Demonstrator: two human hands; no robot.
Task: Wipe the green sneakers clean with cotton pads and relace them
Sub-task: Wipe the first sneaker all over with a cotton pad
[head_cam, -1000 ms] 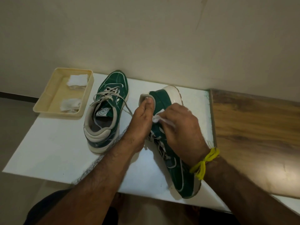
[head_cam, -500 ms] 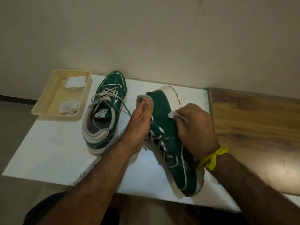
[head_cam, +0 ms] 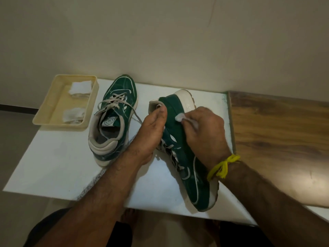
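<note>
Right hand hides cotton pad

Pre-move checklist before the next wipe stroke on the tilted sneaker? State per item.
1. Left hand grip on the tilted sneaker heel collar: ok, thumb over the rim.
2. Cotton pad pinched in right hand: ok.
3. Pad touching the green upper: ok, near the heel.
4. Pad cleanliness: cannot tell, mostly hidden by fingers.
5. Spare pads in the beige tray: ok, two visible.
6. Other sneaker upright, apart from the hands: ok; laces loose.
</note>
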